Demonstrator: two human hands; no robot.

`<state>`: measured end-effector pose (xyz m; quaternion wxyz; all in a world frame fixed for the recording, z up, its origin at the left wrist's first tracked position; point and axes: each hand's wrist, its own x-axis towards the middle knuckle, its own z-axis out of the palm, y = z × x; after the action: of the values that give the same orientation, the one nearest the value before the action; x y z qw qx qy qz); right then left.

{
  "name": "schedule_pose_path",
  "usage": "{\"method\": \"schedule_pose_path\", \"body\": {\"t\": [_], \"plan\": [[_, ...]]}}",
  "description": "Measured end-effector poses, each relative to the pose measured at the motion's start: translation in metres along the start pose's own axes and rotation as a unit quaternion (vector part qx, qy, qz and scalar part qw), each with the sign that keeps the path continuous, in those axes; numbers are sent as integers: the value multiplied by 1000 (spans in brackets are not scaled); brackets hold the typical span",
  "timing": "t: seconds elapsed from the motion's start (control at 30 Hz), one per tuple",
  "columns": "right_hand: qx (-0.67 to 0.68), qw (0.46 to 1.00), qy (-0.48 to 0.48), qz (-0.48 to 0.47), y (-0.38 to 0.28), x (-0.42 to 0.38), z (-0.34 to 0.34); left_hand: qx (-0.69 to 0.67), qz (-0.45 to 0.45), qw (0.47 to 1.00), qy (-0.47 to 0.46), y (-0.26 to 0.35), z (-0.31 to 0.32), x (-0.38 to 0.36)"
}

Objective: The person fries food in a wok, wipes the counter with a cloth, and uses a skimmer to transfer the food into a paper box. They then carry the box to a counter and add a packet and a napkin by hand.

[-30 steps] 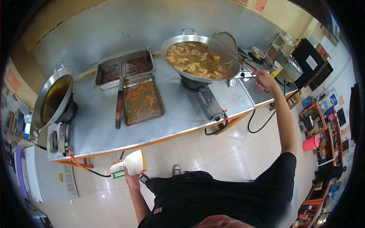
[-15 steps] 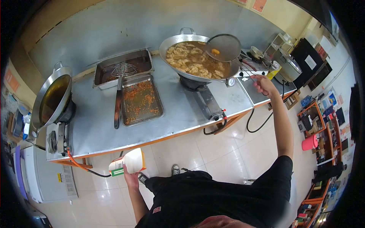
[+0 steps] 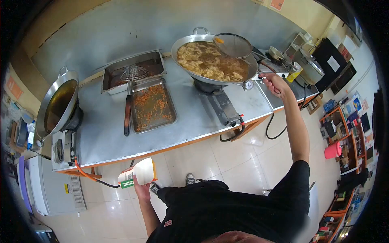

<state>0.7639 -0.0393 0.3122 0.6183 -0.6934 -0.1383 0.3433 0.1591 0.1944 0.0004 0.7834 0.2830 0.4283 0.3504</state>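
Observation:
My right hand [image 3: 275, 85] is closed around the handle of a wire-mesh skimmer [image 3: 237, 46]. The skimmer's round mesh hangs tilted over the right side of a large wok [image 3: 175, 50], with a small orange-yellow fried piece [image 3: 219, 40] by its left rim. Pale battered pieces [image 3: 198, 60] float in brown frying oil in that wok, and a dial thermometer [image 3: 248, 84] is fixed at its front edge. Low in front of the table, my left hand [image 3: 142, 190] grips a white and orange paper food box [image 3: 142, 172] with a green patterned side.
On the metal table [image 3: 109, 146] lie a tray with orange crumbs [image 3: 173, 117] and a deeper pan [image 3: 113, 90] with a whisk [image 3: 128, 97] across it. A second wok of oil [image 3: 73, 77] stands left. A burner [image 3: 229, 109] with a hose juts frontward; a pot [image 3: 310, 69] stands right.
My right hand has shifted slightly left, taking the skimmer left and up. The orange-yellow piece has moved from inside the mesh to near its left rim. My left hand still holds the box.

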Motion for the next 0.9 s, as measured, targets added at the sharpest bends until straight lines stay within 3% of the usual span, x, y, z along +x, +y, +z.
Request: {"method": "schedule_pose_path", "body": {"t": [0.27, 0.6, 0.9], "plan": [[20, 1000, 15, 2, -6, -1, 4, 5, 1, 1000, -5, -4, -9, 1], [-74, 997, 5, -36, -1, -21, 1, 28, -26, 999, -7, 3, 7, -1], [-37, 997, 4, -64, -11, -44, 9, 10, -20, 1000, -4, 12, 21, -6]]}}
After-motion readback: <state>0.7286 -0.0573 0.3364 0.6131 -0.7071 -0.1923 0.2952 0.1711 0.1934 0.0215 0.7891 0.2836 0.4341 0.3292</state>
